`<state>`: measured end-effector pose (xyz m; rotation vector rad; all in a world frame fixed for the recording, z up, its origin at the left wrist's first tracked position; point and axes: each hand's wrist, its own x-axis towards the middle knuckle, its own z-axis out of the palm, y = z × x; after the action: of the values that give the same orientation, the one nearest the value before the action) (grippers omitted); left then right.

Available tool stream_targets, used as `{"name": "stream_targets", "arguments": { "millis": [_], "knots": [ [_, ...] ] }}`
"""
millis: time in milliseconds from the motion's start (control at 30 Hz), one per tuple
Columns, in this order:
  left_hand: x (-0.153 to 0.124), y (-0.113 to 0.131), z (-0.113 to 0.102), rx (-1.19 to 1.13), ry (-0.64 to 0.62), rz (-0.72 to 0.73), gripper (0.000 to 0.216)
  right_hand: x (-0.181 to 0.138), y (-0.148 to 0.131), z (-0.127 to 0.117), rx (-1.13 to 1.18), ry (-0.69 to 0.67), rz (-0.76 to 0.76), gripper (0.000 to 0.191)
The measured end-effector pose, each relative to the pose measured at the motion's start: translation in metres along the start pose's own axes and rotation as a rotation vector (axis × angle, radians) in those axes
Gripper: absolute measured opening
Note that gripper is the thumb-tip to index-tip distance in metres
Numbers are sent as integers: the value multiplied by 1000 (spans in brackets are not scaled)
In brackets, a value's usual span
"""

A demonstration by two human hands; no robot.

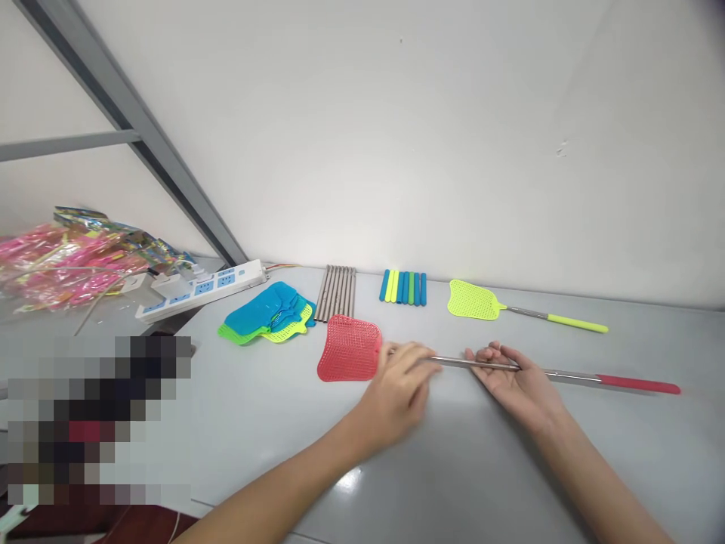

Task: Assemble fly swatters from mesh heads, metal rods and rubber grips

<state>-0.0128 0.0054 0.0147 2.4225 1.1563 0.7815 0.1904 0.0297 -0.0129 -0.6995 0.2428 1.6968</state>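
Observation:
A red fly swatter (352, 351) with a long metal rod and a red grip stretches across the table in front of me. My left hand (402, 381) is closed round the rod just beside the red mesh head, hiding where the two meet. Farther right, my right hand (518, 381) is turned palm up, its fingers half curled, with the rod lying across them and passing by the thumb. The red grip (637, 384) sticks out to the right of that hand. Behind it lies a yellow fly swatter (474, 300) with its rod drawn in short.
Blue, green and yellow swatter heads (266, 311) are piled at left. Several metal rods (335, 293) and coloured grips (403, 288) lie in rows near the wall. A white power strip (209, 287) and plastic-wrapped pink items (73, 257) are farther left, by a grey metal frame (164, 159).

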Motion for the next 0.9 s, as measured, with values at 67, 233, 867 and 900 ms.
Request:
{"name": "stream_targets", "arguments": {
  "millis": [67, 233, 867, 900],
  "knots": [
    [-5, 9, 7, -125, -97, 104, 31, 0, 0, 0, -11, -3, -2, 13],
    [-15, 20, 25, -546, -168, -56, 28, -2, 0, 2, -38, 4, -17, 11],
    [2, -10, 21, -1357, 565, -660, 43, -8, 5, 4, -89, 37, -54, 8],
    [2, -12, 22, -1311, 605, -667, 40, -7, 6, 4, -100, 28, -52, 8]
  ]
}}
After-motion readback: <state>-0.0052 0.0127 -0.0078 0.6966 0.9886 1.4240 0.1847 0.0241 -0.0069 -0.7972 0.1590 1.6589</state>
